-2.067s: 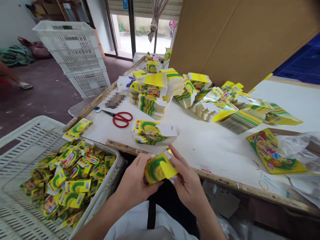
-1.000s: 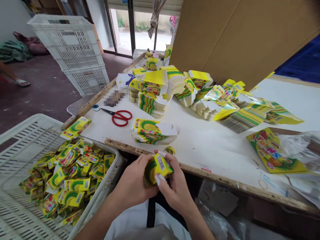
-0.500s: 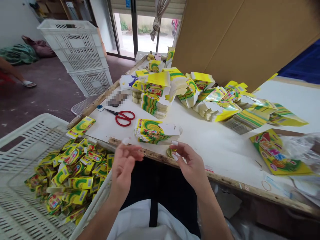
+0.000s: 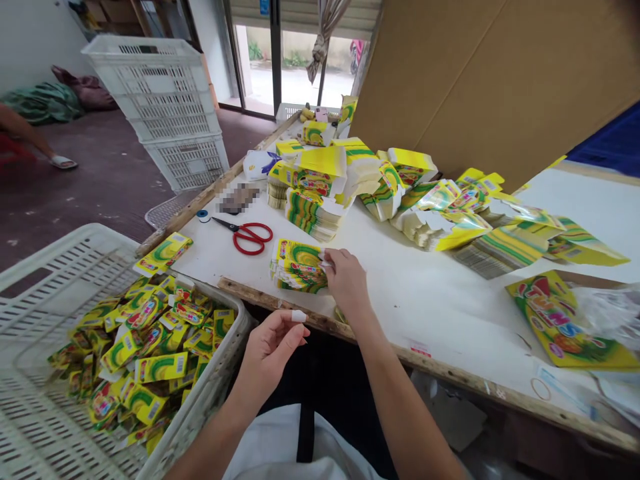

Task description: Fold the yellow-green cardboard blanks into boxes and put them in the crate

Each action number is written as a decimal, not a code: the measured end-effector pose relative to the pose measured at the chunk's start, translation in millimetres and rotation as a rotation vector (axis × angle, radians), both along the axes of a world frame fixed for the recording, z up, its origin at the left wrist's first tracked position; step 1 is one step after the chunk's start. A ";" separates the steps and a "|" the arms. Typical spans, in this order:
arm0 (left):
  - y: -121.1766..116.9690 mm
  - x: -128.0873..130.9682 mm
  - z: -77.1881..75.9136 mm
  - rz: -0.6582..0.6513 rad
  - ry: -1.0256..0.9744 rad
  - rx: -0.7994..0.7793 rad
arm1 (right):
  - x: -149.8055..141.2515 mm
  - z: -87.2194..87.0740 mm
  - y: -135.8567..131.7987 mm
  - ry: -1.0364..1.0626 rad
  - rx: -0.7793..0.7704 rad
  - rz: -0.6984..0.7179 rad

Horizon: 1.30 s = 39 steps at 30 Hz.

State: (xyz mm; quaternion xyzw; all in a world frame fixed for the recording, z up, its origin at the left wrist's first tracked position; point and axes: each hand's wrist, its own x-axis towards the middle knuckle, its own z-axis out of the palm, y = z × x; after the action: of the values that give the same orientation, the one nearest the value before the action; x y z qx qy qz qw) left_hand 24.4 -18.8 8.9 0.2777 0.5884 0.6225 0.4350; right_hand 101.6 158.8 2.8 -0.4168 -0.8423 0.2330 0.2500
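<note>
A stack of flattened yellow-green cartons (image 4: 299, 265) lies on the worktable near its front edge. My right hand (image 4: 346, 280) reaches over the stack's right end, its fingers closed on the white end flap of a carton there. The tips are partly hidden, so I cannot tell whether one carton or more is pinched. My left hand (image 4: 275, 347) hangs over the table's front edge, loosely curled, with thumb and forefinger slightly apart and nothing between them. White tape covers its forefinger tip. Left of it, a white plastic crate (image 4: 90, 233) holds many small folded cartons (image 4: 150, 347).
Red-handled scissors (image 4: 253, 238) lie left of the stack on the white table (image 4: 385, 293). Bundles of flat cartons (image 4: 315, 217) line the back. A larger printed box (image 4: 560, 320) stands at right. Stacked crates (image 4: 165, 100) are on the floor, and a person's foot (image 4: 64, 162) shows far left.
My right hand has moved forward from the table edge onto the right end of the carton stack. My left hand has shifted slightly right and its fingers have drawn closer together.
</note>
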 end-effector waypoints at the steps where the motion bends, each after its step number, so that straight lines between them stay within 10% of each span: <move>1: 0.4 -0.2 -1.1 -0.001 -0.003 -0.003 | 0.6 -2.5 -0.8 0.001 0.001 0.005; 39: 4.6 19.1 -21.4 -0.171 -0.082 -0.021 | -19.8 24.5 -5.2 -0.281 0.019 0.039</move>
State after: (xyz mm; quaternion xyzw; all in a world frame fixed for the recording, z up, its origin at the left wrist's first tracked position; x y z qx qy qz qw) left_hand 43.5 -14.3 -12.5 0.2967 0.5507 0.5876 0.5132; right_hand 81.9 153.6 27.3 -0.4262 -0.8792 0.1692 0.1292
